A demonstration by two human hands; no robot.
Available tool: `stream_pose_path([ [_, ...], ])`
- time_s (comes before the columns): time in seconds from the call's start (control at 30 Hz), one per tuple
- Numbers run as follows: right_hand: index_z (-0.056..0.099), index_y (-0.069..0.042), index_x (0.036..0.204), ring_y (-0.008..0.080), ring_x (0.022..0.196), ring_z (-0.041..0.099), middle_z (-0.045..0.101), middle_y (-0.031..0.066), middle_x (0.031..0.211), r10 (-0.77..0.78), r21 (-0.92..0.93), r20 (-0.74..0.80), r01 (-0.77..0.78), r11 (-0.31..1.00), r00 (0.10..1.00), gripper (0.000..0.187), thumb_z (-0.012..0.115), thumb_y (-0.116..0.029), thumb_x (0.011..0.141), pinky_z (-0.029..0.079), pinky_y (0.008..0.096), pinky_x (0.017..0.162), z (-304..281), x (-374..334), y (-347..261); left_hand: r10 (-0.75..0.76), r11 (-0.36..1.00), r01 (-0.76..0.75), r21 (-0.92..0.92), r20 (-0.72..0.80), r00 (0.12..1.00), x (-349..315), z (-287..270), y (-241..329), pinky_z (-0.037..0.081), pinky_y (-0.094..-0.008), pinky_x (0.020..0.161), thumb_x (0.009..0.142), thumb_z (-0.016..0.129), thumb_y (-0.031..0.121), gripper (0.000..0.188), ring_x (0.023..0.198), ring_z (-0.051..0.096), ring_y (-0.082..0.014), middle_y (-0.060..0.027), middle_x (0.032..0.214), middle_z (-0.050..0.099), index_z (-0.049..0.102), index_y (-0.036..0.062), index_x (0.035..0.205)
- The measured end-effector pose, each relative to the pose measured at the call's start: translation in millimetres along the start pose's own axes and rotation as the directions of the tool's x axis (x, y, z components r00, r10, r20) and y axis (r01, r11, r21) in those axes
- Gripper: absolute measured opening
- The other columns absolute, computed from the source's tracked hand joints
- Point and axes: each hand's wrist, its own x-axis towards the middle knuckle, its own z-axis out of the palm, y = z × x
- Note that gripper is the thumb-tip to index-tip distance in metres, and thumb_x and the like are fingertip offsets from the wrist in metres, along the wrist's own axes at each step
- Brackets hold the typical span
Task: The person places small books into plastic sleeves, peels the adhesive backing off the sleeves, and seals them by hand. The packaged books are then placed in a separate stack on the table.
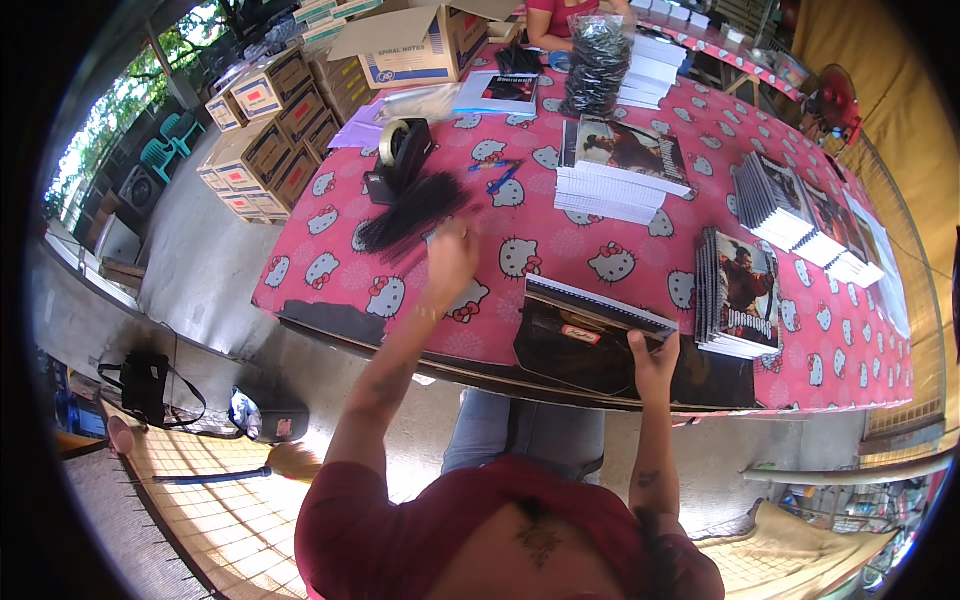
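Observation:
My left hand is at the near right side of a pile of thin black spiral binding coils. Its fingers are curled together; whatever may be between them is too small to make out. At the table's near edge, my right hand grips the right end of a dark-covered notebook, thumb on top. The white page edge of this notebook faces away from me. To its right stands a stack of spiral-bound notebooks with picture covers.
Beyond the coils stands a black tape dispenser, with blue pens nearby. More notebook stacks and a clear bag of black coils lie farther back. Cartons are piled left; another person sits across the table.

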Motion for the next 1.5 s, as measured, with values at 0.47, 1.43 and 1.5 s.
stream_pose_path([
  [0.47,0.071,-0.011,0.111,0.0260,0.097,0.065,0.067,0.0061,0.109,-0.484,-0.667,0.441,0.637,0.386,0.756,0.024,0.072,-0.022,0.090,0.049,0.0415,0.087,99.9,41.0,-106.2,-0.035,0.863,0.164,-0.477,0.268,0.963,-27.7,-68.2,117.9,0.051,-0.0342,0.066,0.094,0.068,0.006,0.025,0.072,0.064,-0.0220,-0.0116,0.086,0.067,0.073,0.0041,0.119],
  [1.43,0.065,-0.012,0.095,0.0285,0.068,0.068,0.065,0.0062,0.079,-0.338,-0.639,0.485,0.591,0.493,0.807,0.010,0.069,-0.019,0.090,0.055,0.0402,0.061,103.9,53.8,-90.7,0.438,0.898,-0.369,-0.241,0.399,0.805,-3.4,-84.4,112.2,0.055,-0.0416,0.072,0.090,0.074,0.015,0.025,0.087,0.069,-0.0333,-0.0149,0.100,0.070,0.068,0.0022,0.110],
  [1.5,0.065,-0.011,0.096,0.0294,0.070,0.068,0.065,0.0071,0.083,-0.301,-0.645,0.490,0.573,0.506,0.818,0.010,0.069,-0.019,0.090,0.055,0.0409,0.061,101.2,54.4,-94.3,0.486,0.850,-0.372,-0.373,0.280,0.828,-1.7,-83.2,126.2,0.054,-0.0436,0.070,0.091,0.072,0.015,0.021,0.082,0.068,-0.0358,-0.0134,0.096,0.069,0.068,0.0043,0.108],
])
